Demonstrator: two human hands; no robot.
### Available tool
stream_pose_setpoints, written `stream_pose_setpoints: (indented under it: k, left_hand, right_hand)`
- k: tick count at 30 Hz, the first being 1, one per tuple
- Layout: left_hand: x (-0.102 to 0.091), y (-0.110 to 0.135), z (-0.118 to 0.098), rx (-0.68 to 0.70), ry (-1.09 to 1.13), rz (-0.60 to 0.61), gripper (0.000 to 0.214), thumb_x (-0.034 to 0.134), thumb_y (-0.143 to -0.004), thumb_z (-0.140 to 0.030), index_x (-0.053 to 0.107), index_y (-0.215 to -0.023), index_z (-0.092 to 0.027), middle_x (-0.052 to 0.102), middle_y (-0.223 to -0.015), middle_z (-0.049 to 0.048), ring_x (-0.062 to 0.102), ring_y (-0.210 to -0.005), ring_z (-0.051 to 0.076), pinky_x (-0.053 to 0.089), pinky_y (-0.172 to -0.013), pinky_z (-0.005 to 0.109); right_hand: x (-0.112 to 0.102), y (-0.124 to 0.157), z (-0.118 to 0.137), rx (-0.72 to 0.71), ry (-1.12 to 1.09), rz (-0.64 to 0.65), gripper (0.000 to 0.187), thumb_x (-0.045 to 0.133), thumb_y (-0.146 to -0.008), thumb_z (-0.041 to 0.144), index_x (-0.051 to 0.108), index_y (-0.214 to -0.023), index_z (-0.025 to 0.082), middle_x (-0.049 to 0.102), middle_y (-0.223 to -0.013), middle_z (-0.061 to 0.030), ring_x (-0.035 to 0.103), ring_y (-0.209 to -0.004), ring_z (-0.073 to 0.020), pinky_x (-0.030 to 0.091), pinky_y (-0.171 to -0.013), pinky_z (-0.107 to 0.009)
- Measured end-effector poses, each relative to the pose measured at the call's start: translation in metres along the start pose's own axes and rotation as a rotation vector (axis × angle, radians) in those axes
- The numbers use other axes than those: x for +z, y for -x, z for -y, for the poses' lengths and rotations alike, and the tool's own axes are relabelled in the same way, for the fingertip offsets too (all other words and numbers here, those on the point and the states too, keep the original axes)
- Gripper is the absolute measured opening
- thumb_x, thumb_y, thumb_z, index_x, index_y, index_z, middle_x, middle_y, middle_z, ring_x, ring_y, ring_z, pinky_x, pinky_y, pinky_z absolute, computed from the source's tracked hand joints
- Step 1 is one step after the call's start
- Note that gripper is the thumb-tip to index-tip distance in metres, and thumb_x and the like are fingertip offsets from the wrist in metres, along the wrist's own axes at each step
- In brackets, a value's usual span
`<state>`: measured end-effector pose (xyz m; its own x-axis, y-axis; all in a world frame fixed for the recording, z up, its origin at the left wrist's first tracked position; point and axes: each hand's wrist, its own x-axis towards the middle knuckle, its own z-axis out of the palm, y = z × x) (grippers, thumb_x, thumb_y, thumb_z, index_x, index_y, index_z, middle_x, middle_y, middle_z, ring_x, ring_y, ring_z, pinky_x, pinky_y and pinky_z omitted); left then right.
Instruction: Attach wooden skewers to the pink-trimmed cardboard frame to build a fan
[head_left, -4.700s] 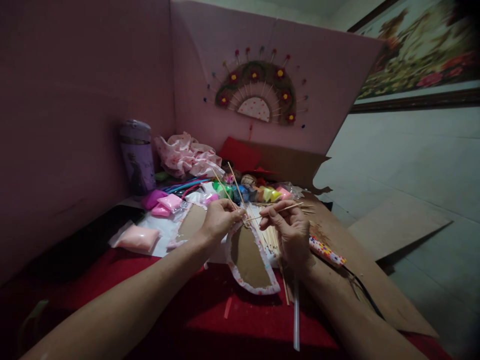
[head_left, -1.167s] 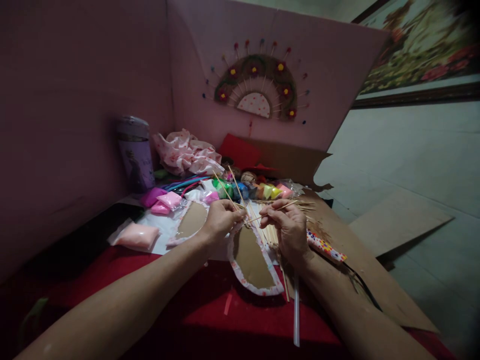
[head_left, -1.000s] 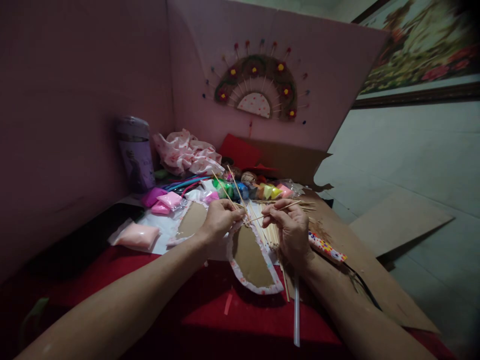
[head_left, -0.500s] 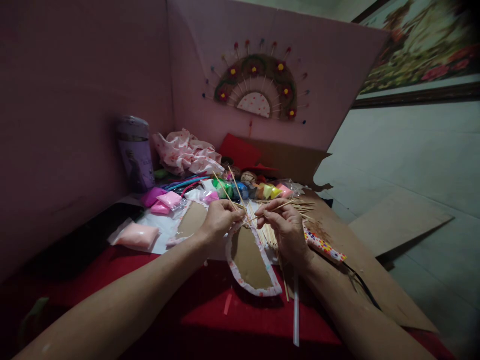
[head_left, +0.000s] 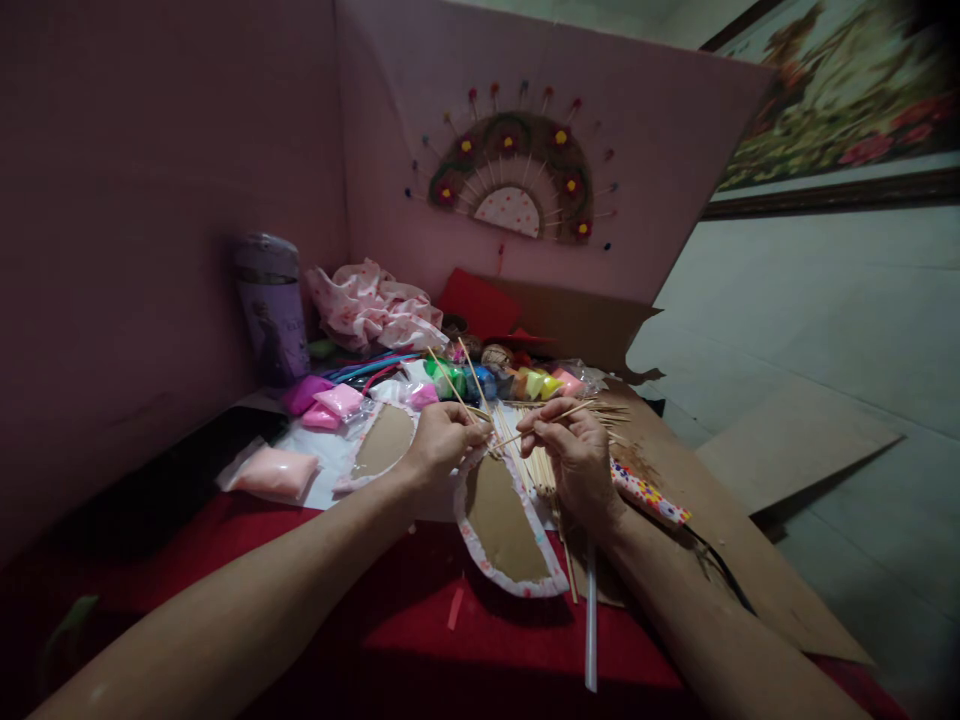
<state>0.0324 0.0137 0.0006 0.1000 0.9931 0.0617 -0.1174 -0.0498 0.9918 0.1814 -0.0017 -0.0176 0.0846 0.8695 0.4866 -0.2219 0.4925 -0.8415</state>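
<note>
My left hand [head_left: 448, 440] is closed in a pinch at the upper end of a cardboard half-circle [head_left: 504, 520] edged with pink patterned fabric. Two thin wooden sticks [head_left: 474, 372] rise from that end, by my left fingertips. In my right hand [head_left: 574, 455], thumb and fingers grip another wooden stick [head_left: 511, 439], whose tip reaches the same end of the half-circle; whether it touches is unclear. Behind my right hand lies a bundle of wooden sticks [head_left: 541, 470]. A second fabric-edged cardboard half-circle [head_left: 386, 440] lies left, partly behind my left hand.
Clay bags [head_left: 274, 472], a purple tumbler [head_left: 270, 310] and crumpled fabric [head_left: 375, 305] stand left and behind. A flower-patterned handle with a black cord [head_left: 649, 495] lies right, near a clear stick [head_left: 591, 630]. A decorated fan [head_left: 517, 175] hangs on the pink panel.
The lower end of the half-circle has shifted very slightly right. Both hands keep nearly the same pose, and the stick in my right hand stays at the same end.
</note>
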Motion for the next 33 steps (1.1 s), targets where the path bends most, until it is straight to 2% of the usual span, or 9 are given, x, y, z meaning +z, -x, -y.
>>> stream_pose_setpoints:
  k: [8, 13, 20, 33]
  left_hand:
    - [-0.0006, -0.0004, -0.0003, 0.006, 0.014, 0.013, 0.022, 0.064, -0.057, -0.012, 0.047, -0.043, -0.014, 0.044, -0.036, -0.0035, 0.036, -0.034, 0.005, 0.024, -0.039, 0.02]
    - [-0.0006, 0.002, -0.005, -0.01, 0.019, -0.012, 0.021, 0.061, -0.056, -0.007, 0.047, -0.042, -0.014, 0.045, -0.036, -0.0034, 0.037, -0.033, 0.006, 0.025, -0.039, 0.02]
    - [0.0005, 0.0031, -0.0067, -0.027, 0.036, 0.009, 0.022, 0.063, -0.054, -0.007, 0.046, -0.041, -0.014, 0.043, -0.035, -0.0042, 0.036, -0.033, 0.005, 0.023, -0.038, 0.019]
    - [0.0017, 0.002, -0.0012, -0.072, -0.014, 0.013, 0.021, 0.06, -0.056, -0.007, 0.046, -0.043, -0.015, 0.043, -0.038, -0.0047, 0.035, -0.034, 0.006, 0.024, -0.038, 0.021]
  right_hand:
    - [0.0002, 0.0016, 0.0014, -0.041, 0.004, -0.012, 0.008, 0.055, -0.074, 0.012, 0.051, -0.074, 0.019, 0.064, -0.07, 0.0012, 0.056, -0.052, -0.0107, 0.045, -0.054, -0.026]
    - [0.0012, 0.0029, 0.0047, -0.047, -0.033, -0.008, 0.01, 0.053, -0.073, 0.01, 0.051, -0.075, 0.019, 0.064, -0.071, 0.0014, 0.056, -0.052, -0.0107, 0.045, -0.054, -0.026]
    - [0.0048, 0.0051, 0.006, -0.005, 0.001, 0.053, 0.006, 0.056, -0.075, 0.013, 0.053, -0.076, 0.019, 0.064, -0.075, 0.0011, 0.058, -0.056, -0.0111, 0.047, -0.06, -0.028]
    - [-0.0018, 0.0002, 0.0008, -0.037, 0.011, 0.015, 0.011, 0.053, -0.071, 0.008, 0.052, -0.071, 0.019, 0.065, -0.067, 0.0018, 0.056, -0.049, -0.0106, 0.044, -0.051, -0.026]
